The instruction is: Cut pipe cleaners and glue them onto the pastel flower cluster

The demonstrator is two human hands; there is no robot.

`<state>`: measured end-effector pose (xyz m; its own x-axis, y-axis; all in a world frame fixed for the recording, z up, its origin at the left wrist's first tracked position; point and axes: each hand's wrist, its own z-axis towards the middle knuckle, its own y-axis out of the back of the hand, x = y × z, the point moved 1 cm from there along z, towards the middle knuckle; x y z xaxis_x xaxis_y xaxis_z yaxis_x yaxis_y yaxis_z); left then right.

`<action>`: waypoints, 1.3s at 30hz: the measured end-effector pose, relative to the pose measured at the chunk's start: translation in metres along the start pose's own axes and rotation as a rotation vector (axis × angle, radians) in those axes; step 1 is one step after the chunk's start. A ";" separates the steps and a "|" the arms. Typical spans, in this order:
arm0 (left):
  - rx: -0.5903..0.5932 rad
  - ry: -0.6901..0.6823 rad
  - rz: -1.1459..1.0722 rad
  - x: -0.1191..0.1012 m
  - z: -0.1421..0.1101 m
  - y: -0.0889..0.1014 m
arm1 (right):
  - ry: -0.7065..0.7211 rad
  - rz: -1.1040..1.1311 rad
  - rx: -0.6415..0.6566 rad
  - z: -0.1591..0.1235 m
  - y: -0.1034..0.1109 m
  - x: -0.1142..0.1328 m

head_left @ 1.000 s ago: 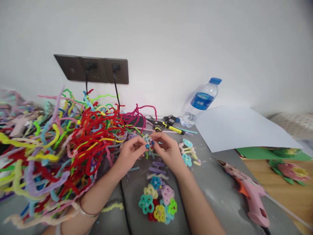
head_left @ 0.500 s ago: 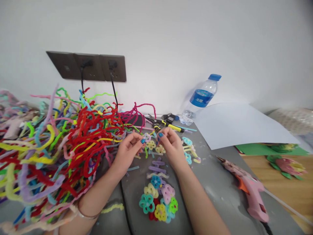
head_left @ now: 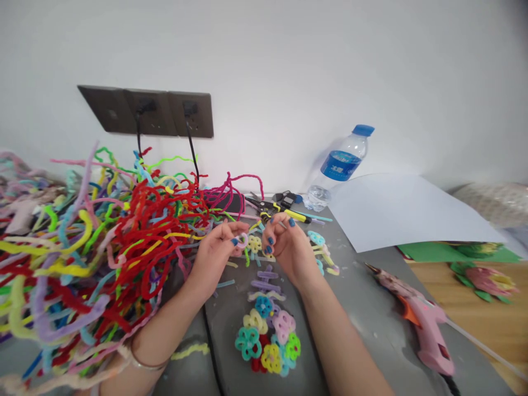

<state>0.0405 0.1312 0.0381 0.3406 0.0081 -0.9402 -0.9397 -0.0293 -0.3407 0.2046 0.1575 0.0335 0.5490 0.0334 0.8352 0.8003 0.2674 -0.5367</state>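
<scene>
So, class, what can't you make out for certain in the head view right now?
In the head view:
- Pale ring: partly hidden by the left fingers.
- Right fingers: curled, hiding whether anything is held.
- Bottle label: lettering too small and blurred to read.
- Green sheet: partly covered by the white paper.
- Black cord of the pink glue gun: cut off by the bottom edge.

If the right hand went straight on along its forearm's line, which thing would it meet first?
Probably the yellow-handled pliers, just beyond the right hand in that line. Its height above them is unclear, so it might pass over.
</scene>
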 end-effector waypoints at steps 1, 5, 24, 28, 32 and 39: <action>0.001 -0.005 -0.039 -0.002 0.000 -0.001 | -0.014 0.011 0.013 0.000 -0.001 0.001; 0.041 0.037 -0.129 -0.006 -0.002 -0.003 | -0.070 0.034 0.069 -0.001 -0.003 0.000; 0.073 0.007 0.242 0.005 0.001 0.005 | -0.089 -0.069 0.206 0.000 -0.001 -0.013; 0.068 -0.082 0.331 0.000 0.002 0.006 | -0.092 -0.097 0.207 -0.002 -0.001 -0.014; 0.088 -0.119 0.372 -0.004 -0.001 0.005 | -0.096 -0.111 0.202 -0.003 -0.001 -0.012; 0.093 -0.122 0.223 -0.001 -0.002 0.005 | -0.052 -0.097 0.094 0.001 0.001 -0.013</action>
<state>0.0357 0.1290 0.0369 0.1242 0.1327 -0.9833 -0.9918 0.0476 -0.1189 0.1983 0.1582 0.0223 0.4552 0.0527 0.8888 0.8211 0.3611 -0.4420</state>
